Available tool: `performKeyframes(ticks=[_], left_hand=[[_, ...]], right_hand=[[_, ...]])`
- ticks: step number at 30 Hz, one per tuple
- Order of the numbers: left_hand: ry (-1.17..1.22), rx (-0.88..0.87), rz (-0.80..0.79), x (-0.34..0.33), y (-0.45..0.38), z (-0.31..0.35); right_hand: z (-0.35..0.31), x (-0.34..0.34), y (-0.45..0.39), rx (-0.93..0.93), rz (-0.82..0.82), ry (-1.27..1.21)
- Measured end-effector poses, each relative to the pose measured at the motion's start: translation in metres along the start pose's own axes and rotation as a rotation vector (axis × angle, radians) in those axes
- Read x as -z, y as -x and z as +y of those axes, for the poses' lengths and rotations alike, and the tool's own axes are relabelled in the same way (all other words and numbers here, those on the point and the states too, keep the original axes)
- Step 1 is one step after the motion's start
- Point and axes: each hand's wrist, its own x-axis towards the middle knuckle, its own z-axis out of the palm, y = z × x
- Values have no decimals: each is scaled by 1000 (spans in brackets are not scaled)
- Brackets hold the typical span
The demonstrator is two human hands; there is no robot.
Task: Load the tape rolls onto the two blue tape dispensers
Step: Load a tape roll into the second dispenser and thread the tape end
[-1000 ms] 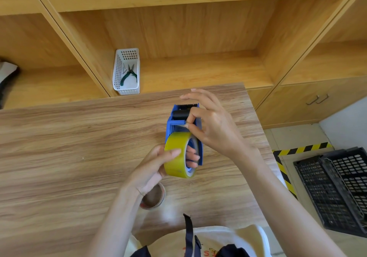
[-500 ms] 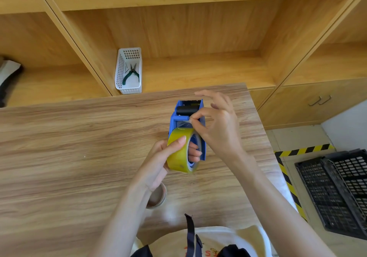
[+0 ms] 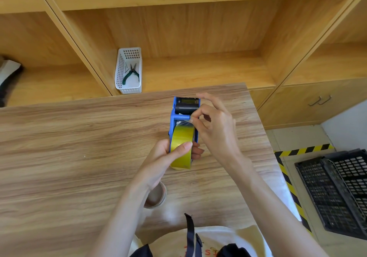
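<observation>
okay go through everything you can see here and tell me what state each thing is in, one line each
Blue tape dispenser: held over the table, yellow roll mounted.
Yellow tape roll: on the dispenser, free end pulled toward the roller.
Left hand: grip closed around roll and dispenser.
Right hand: pinching the tape end.
Second tape roll: lying on the table, unloaded.
White basket: on the shelf, holding pliers.

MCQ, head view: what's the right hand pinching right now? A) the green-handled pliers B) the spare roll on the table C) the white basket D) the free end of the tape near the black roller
D: the right hand pinches the clear tape end just below the black roller of the blue dispenser, while the left hand holds the yellow tape roll.
</observation>
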Motion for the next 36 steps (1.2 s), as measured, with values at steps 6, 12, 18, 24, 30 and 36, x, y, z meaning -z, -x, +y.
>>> performKeyframes(ticks=[6,12,18,24,30,36], left_hand=[[41,10,-59,6,-1,-1],[43,-7,-80,5,-2,-2],[47,-27,-105,7,-1,-3],[29,-26,-148,11,-1,-2],[94,97,-57,5,-1,1],[24,139,244,-8,-6,5]], right_hand=[[3,0,-2,74,74,17],[6,-4,-3,25,60,-15],[4,-4,-7,62,19,12],[3,-4,-10,60,1,51],[8,-9,-8,97,15,92],[14,-17,-9,142,-13,171]])
